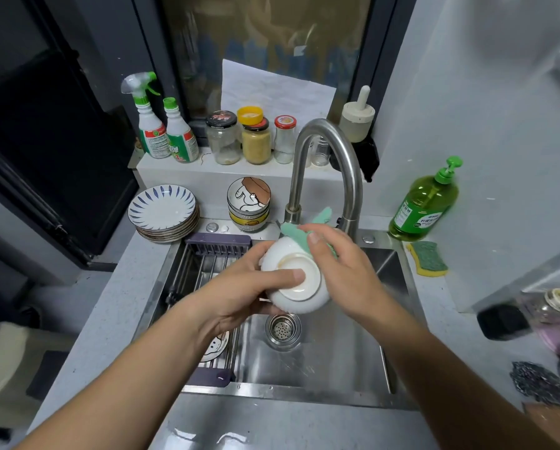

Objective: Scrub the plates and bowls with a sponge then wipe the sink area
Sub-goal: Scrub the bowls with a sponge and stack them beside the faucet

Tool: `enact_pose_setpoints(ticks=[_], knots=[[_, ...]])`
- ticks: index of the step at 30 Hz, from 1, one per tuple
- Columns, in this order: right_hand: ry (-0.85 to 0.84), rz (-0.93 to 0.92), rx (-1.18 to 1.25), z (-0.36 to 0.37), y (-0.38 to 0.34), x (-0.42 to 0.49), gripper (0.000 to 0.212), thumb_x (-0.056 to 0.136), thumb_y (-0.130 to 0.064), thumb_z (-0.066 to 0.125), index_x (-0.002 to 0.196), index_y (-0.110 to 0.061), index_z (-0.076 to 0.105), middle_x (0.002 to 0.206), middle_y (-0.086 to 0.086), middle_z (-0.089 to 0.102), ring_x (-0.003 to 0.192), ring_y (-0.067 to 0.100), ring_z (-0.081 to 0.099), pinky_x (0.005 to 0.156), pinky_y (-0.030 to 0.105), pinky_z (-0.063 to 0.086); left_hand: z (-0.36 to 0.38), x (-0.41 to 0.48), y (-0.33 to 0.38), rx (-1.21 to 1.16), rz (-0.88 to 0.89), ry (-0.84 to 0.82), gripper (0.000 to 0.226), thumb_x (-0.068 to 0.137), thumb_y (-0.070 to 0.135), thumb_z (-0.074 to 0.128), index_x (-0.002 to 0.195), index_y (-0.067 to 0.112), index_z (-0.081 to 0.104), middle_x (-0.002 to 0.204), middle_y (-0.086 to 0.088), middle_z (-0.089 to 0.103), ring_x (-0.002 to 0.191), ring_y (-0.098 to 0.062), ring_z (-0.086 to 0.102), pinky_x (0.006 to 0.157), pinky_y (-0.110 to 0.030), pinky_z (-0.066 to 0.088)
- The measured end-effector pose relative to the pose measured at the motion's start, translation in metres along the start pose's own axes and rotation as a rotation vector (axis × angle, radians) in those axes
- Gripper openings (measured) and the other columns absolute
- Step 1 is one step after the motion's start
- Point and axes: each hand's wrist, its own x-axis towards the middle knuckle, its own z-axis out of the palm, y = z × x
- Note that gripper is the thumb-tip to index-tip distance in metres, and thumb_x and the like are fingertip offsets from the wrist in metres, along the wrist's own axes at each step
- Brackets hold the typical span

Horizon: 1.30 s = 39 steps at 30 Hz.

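- I see a white spray bottle [147, 125] and a bottle with a green cap [179, 138] side by side on the ledge [213, 168] at the back left.
- Three glass jars [256, 142] stand next to them. The middle one holds yellow stuff.
- A white sheet of paper [272, 89] leans on the window [272, 34] behind the jars.
- A bent silver tap [296, 177] rises behind the sink [337, 362].
- A green soap bottle [424, 203] with a pump stands on the counter [440, 303] to the right.
- A dark wiry pad [538, 384] lies far right.
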Motion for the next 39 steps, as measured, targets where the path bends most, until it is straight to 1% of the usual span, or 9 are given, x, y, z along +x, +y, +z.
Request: enact_pose_setpoints(ticks=[4, 8, 11, 15, 20, 27, 30, 35, 39], knots=[[0.083, 0.115, 0.205, 0.013, 0.013, -0.007, 0.028, 0.096, -0.051, 0.042, 0.114, -0.060, 0.062, 0.136, -0.012, 0.061, 0.126, 0.007, 0.056, 0.112, 0.043, 0.042, 0.008, 0.004, -0.012, -0.113, -0.037, 0.089, 0.069, 0.066, 0.024, 0.087, 0.129, 0.023, 0.060, 0.112, -0.004, 0.074, 0.097, -0.025, 0.072, 0.090, -0.059, 0.056], [0.139, 0.049, 0.099, 0.036, 0.010, -0.041, 0.040, 0.100, -0.050, 0.031, 0.129, -0.077, 0.029, 0.159, -0.012, 0.029, 0.144, 0.004, 0.033, 0.119, 0.033, 0.030, 0.015, 0.006, -0.020, -0.393, -0.066, 0.128, 0.068, 0.078, 0.027, 0.081, 0.140, 0.018, 0.056, 0.127, -0.012, 0.072, 0.104, -0.032, 0.073, 0.076, -0.048, 0.064], [0.166, 0.024, 0.068, 0.037, 0.011, -0.037, 0.051, 0.095, -0.056, 0.028, 0.145, -0.059, 0.030, 0.161, -0.009, 0.023, 0.146, 0.008, 0.030, 0.120, 0.034, 0.028, 0.031, 0.004, -0.027, -0.539, -0.051, 0.093, 0.063, 0.087, 0.027, 0.073, 0.145, 0.014, 0.053, 0.133, -0.016, 0.069, 0.114, -0.033, 0.071, 0.086, -0.051, 0.062], [0.204, 0.173, 0.244, 0.022, 0.019, -0.008, 0.055, 0.092, -0.059, 0.036, 0.141, -0.039, 0.050, 0.149, -0.006, 0.046, 0.136, 0.013, 0.046, 0.117, 0.043, 0.036, 0.041, 0.004, -0.031, -0.568, -0.027, 0.145, 0.067, 0.082, 0.026, 0.075, 0.144, 0.012, 0.052, 0.132, -0.018, 0.068, 0.110, -0.033, 0.072, 0.086, -0.050, 0.061], [0.127, 0.139, 0.245, 0.045, 0.017, -0.037, 0.050, 0.105, -0.032, 0.039, 0.153, -0.038, 0.026, 0.156, -0.007, 0.033, 0.140, 0.008, 0.037, 0.118, 0.033, 0.031, 0.038, 0.008, -0.030, -0.601, 0.096, 0.229, 0.057, 0.090, 0.017, 0.070, 0.143, 0.010, 0.049, 0.126, -0.020, 0.071, 0.112, -0.034, 0.072, 0.086, -0.048, 0.061], [0.020, 0.279, 0.498, 0.032, 0.020, -0.021, 0.036, 0.109, -0.020, 0.035, 0.136, -0.044, 0.041, 0.123, -0.014, 0.061, 0.106, -0.001, 0.060, 0.082, 0.012, 0.050, 0.008, -0.004, -0.030, -0.214, -0.078, 0.167, 0.068, 0.076, 0.021, 0.084, 0.134, 0.026, 0.050, 0.119, -0.020, 0.073, 0.107, -0.041, 0.071, 0.097, -0.056, 0.057], [-0.023, 0.287, 0.503, 0.037, 0.026, -0.009, 0.039, 0.109, -0.016, 0.035, 0.139, -0.041, 0.043, 0.127, -0.013, 0.061, 0.108, 0.000, 0.062, 0.088, 0.017, 0.050, -0.009, -0.006, -0.025, -0.259, -0.124, 0.099, 0.063, 0.078, 0.034, 0.085, 0.131, 0.020, 0.052, 0.111, -0.023, 0.074, 0.110, -0.046, 0.069, 0.088, -0.048, 0.062], [-0.079, 0.303, 0.478, 0.064, 0.029, 0.012, 0.043, 0.106, -0.006, 0.035, 0.127, -0.039, 0.052, 0.117, -0.009, 0.063, 0.085, -0.009, 0.065, 0.068, 0.011, 0.050, -0.049, 0.008, -0.026, -0.303, -0.179, 0.169, 0.071, 0.087, 0.072, 0.049, 0.129, 0.017, 0.060, 0.117, -0.027, 0.072, 0.105, -0.041, 0.071, 0.092, -0.049, 0.059], [-0.077, 0.383, 0.463, 0.089, 0.028, 0.031, 0.037, 0.108, -0.016, 0.034, 0.129, -0.034, 0.059, 0.117, 0.005, 0.066, 0.079, 0.009, 0.065, 0.061, 0.020, 0.052, -0.081, 0.024, -0.024, -0.257, -0.101, 0.248, 0.070, 0.077, 0.066, 0.073, 0.126, 0.017, 0.067, 0.122, -0.015, 0.072, 0.109, -0.033, 0.072, 0.089, -0.048, 0.062]])
